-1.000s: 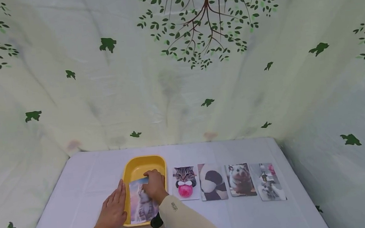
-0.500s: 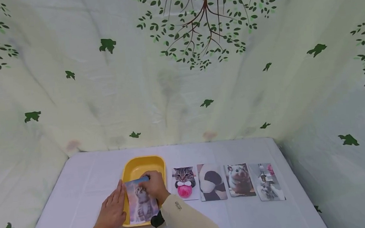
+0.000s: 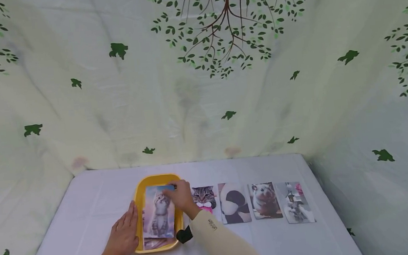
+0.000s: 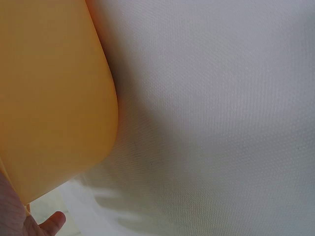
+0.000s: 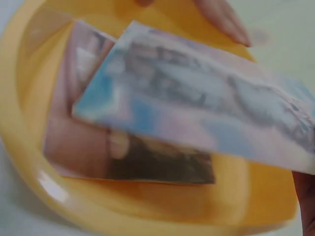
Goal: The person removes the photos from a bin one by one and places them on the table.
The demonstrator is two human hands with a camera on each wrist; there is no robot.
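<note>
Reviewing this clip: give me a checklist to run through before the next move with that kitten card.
1. Right hand pinches the kitten card near its top right corner: ok.
2. Left hand rests against the left side of the yellow tray: ok.
3. Kitten card fully off the card beneath: cannot tell; they overlap in view.
4. Cat card unobstructed in head view: not ok, right hand and sleeve partly cover it.
5. Hamster card face up: ok.
</note>
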